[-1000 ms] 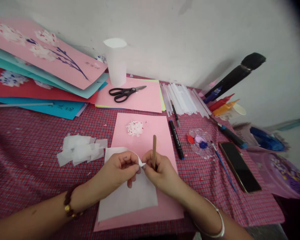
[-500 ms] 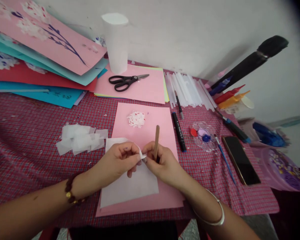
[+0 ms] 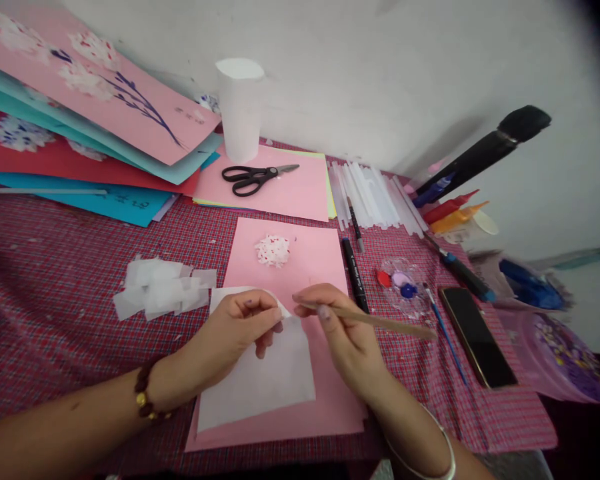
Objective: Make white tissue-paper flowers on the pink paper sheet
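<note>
My left hand (image 3: 245, 327) pinches a small bit of white tissue paper (image 3: 285, 313) between thumb and fingertips. My right hand (image 3: 347, 333) is closed on a thin wooden stick (image 3: 385, 323), which slants out to the right, its near tip close to the tissue. Beneath both hands lies a white sheet (image 3: 260, 390) on a pink card (image 3: 275, 437). A round tuft of white paper bits with red specks (image 3: 273, 251) sits on the card's upper part. To the left is a loose pile of white tissue squares (image 3: 160, 290).
Black scissors (image 3: 250, 180) rest on stacked coloured paper, beside a white paper roll (image 3: 240, 113). A black marker (image 3: 355, 273), a paint palette (image 3: 403, 283), a blue brush (image 3: 447, 337) and a phone (image 3: 477, 337) lie at right. Finished flower cards (image 3: 150, 143) are stacked at upper left.
My right hand has moved slightly right, away from the left fingertips. The stick has swung from upright to nearly level, pointing right. My left hand still pinches the tissue.
</note>
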Motion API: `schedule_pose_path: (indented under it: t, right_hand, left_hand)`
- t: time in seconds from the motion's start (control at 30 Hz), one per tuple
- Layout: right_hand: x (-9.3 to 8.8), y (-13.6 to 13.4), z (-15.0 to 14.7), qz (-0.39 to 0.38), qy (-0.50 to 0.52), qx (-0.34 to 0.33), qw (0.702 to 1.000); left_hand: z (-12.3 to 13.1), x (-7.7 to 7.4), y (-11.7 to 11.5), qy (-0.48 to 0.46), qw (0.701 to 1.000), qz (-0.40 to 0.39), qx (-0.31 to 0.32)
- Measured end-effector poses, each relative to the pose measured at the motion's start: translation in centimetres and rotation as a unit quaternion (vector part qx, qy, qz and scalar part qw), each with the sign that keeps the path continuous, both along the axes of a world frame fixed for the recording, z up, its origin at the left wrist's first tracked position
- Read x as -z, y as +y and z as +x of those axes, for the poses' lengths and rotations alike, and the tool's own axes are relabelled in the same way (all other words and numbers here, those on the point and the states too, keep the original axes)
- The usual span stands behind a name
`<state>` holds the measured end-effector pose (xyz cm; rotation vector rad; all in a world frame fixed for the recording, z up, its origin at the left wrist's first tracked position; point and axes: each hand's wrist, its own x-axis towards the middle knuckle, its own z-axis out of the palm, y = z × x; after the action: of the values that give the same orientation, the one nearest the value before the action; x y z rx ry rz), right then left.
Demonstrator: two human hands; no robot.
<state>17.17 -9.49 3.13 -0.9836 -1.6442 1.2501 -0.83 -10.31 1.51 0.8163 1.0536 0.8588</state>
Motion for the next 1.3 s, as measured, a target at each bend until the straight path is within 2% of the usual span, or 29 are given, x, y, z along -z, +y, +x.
schedule_pose_path:
  t: [0.07, 0.17, 0.37, 0.57, 0.63, 0.73, 0.87, 0.97, 1.1, 1.2, 1.3]
  right_hand:
    - [0.0, -0.1, -0.3, 0.061, -0.088, -0.032, 0.994]
    - [0.1, -0.1, -0.7, 0.076, -0.14, -0.05, 0.986]
    - [0.6, -0.4, -1.2, 0.08, -0.134, -0.018, 0.988]
    - [0.3, -0.7, -1.3, 0.102, -0.138, -0.001, 0.985]
    - [0.1, -0.7, -1.3, 0.075, -0.141, 0.007, 0.987]
    - [0.0, -0.3, -1.1, -0.016, -0.136, 0.021, 0.99]
    - [0.1, 0.2, -1.0, -0.129, -0.08, 0.035, 0.988]
    - [0.3, 0.5, -0.9, -0.181, -0.036, 0.041, 0.982]
    - [0.6, 0.8, -0.3, -0.213, -0.005, 0.02, 0.977]
    - [0.5, 1.1, 0.5, -0.211, 0.03, -0.001, 0.977]
    - [0.1, 1.2, 1.4, -0.199, 0.087, 0.01, 0.976]
  left_hand:
    - [0.0, 0.1, -0.2, 0.021, 1.0, 0.016, 0.01]
    - [0.0, 0.0, -0.5, 0.046, 0.998, 0.029, 0.019]
    - [0.1, 0.0, -0.8, 0.046, 0.998, 0.026, 0.022]
    - [0.2, -0.1, -1.1, 0.05, 0.998, 0.022, 0.025]
    - [0.2, -0.1, -1.1, 0.06, 0.998, 0.025, 0.024]
    - [0.1, -0.1, -1.2, 0.076, 0.996, 0.031, 0.026]
    - [-0.2, 0.0, -1.4, 0.087, 0.995, 0.022, 0.032]
    - [-0.3, 0.0, -1.4, 0.102, 0.994, 0.015, 0.034]
    - [-0.3, -0.1, -1.4, 0.127, 0.991, 0.029, 0.04]
    - [-0.4, -0.4, -1.4, 0.153, 0.986, 0.034, 0.054]
    - [-0.4, -0.8, -1.5, 0.19, 0.977, 0.055, 0.079]
